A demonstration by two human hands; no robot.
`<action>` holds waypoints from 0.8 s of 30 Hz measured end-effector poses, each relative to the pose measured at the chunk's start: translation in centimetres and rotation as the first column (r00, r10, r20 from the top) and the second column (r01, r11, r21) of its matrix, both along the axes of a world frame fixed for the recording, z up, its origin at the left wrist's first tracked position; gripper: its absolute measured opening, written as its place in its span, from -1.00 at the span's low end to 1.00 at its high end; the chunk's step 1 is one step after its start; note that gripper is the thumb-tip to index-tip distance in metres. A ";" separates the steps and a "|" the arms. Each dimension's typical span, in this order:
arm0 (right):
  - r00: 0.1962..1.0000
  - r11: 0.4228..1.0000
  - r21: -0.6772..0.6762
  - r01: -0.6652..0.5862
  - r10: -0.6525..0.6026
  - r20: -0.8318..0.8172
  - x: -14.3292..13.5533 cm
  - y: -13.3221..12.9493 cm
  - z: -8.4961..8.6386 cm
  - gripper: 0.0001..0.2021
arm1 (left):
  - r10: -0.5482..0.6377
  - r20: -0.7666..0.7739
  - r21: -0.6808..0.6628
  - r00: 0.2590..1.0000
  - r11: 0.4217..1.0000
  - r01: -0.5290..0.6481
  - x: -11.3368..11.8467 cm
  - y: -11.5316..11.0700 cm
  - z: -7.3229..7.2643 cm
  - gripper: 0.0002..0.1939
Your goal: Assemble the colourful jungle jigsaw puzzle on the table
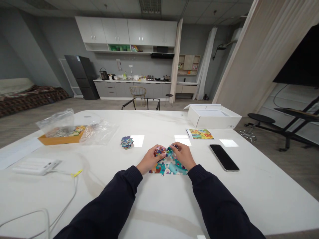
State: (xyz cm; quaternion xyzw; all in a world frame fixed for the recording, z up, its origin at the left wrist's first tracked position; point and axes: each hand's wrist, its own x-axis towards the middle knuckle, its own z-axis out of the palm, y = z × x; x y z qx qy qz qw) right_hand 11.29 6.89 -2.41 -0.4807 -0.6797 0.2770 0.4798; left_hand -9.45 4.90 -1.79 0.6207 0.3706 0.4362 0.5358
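Note:
A partly joined jigsaw puzzle lies flat in front of me, teal with a white rabbit and an orange-brown animal. My left hand is closed around a few loose puzzle pieces, held just over the puzzle's upper left. Opposite it, my right hand pinches a teal puzzle piece between thumb and fingers. The two hands nearly meet, and they hide part of the puzzle's upper side. Farther off to the left rests a heap of puzzle pieces.
On the right lie a black phone and a colourful picture card, with a white box behind. An orange tray and crumpled plastic bag sit left. Nearer are a white power bank and its cable.

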 end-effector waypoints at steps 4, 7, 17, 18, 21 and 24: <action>0.988 0.999 -0.040 -0.021 0.015 -0.156 -0.8 -0.3 0.3 -0.63 | -0.079 0.004 -0.054 0.997 0.995 0.079 0.3 -0.5 0.0 -0.54; 0.958 0.994 -0.098 -0.046 0.016 -0.286 -1.3 -0.5 0.6 -0.58 | -0.032 0.000 -0.046 0.999 0.998 0.032 0.4 -0.6 0.1 -0.53; 0.956 0.957 -0.288 0.018 -0.101 -0.276 -0.9 -0.1 0.4 -0.53 | 0.055 0.056 -0.026 0.997 0.998 -0.054 0.4 -0.3 0.0 -0.48; 0.959 0.964 -0.264 -0.027 -0.049 -0.277 -1.1 -0.2 0.4 -0.53 | 0.059 0.058 -0.027 0.997 0.998 -0.057 0.4 -0.2 0.0 -0.50; 0.944 0.972 -0.208 -0.110 0.037 -0.329 -1.8 -0.3 0.3 -0.50 | 0.034 0.052 -0.031 0.998 0.999 -0.032 0.4 -0.1 -0.1 -0.52; 0.933 0.967 -0.216 -0.133 0.049 -0.355 -2.2 -0.4 0.2 -0.48 | 0.067 0.061 -0.015 0.996 0.998 -0.067 0.0 0.0 0.1 -0.50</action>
